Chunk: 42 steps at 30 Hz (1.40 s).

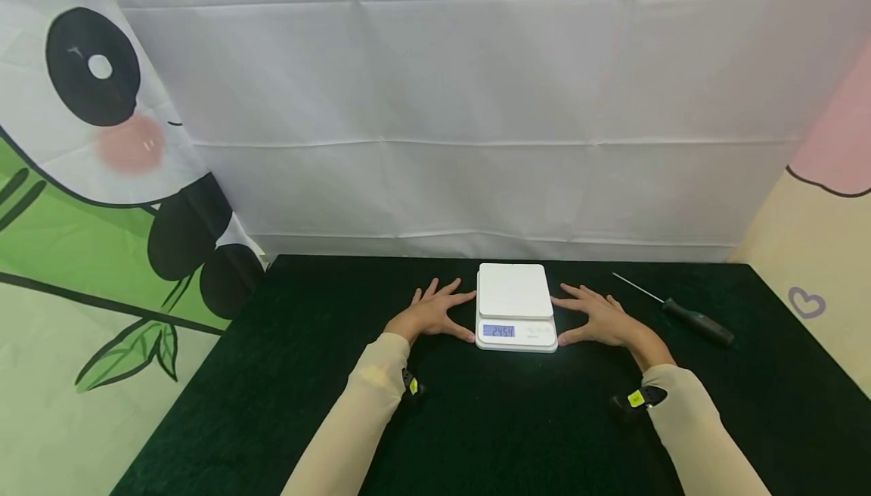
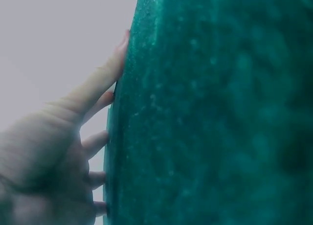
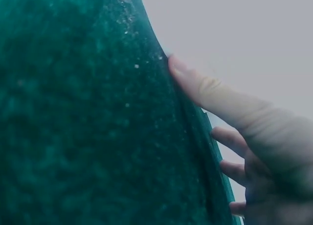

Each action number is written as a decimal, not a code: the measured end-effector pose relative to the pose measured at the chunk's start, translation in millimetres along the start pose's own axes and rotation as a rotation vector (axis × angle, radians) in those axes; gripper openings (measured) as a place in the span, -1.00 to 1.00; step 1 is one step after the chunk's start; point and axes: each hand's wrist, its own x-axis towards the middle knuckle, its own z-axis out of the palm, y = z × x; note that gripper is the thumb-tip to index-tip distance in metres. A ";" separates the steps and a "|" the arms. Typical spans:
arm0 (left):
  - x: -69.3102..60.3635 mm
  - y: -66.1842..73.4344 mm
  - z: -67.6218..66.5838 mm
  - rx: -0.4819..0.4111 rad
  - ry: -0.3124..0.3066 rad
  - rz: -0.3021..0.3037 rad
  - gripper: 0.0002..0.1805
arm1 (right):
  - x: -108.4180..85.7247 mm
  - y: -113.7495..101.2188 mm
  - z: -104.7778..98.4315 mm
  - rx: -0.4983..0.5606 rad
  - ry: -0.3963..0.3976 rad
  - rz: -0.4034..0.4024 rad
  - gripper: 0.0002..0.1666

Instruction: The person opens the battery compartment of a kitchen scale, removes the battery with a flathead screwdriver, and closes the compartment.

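"scale first: where does it sit?"

"near the far edge of a dark green cloth, between the left hand and the right hand. it's white, with a raised platform on top and a lit display on its near side; the digits are too small for me to read surely."

"and the left hand?"

"fingers spread wide, thumb apart from the rest. thumb and forefinger point at the scale's left side, the thumb by its near corner. the left wrist view shows that splay."

"what about the right hand?"

"a mirror of it: fingers spread, thumb by the near right corner, forefinger aimed at the right side. whether any tips touch the scale or stop just beside it, i can't tell."

"anything else on the cloth?"

"a screwdriver, right of the right hand, lying slantwise, dark handle nearer the person, shaft pointing away to the left."

"and behind?"

"a creased white backdrop, with a cartoon animal printed at the left."
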 end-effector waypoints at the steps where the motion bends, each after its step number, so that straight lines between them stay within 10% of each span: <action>1: -0.7 0.1 -0.3 -0.004 -0.002 0.002 0.01 | -0.5 -0.7 -0.4 0.008 -0.001 -0.003 0.08; 24: -7.2 -9.7 -11.3 -0.144 -0.081 0.087 -0.14 | -10.2 0.4 -13.2 0.232 -0.079 -0.037 -0.13; 32: -7.2 -9.5 -10.8 -0.254 -0.073 0.012 -0.19 | -14.5 2.1 -18.6 0.283 -0.084 -0.060 -0.21; 42: -8.0 -12.8 -10.7 -0.392 -0.051 0.105 -0.25 | -12.9 6.9 -20.8 0.306 -0.070 -0.078 -0.27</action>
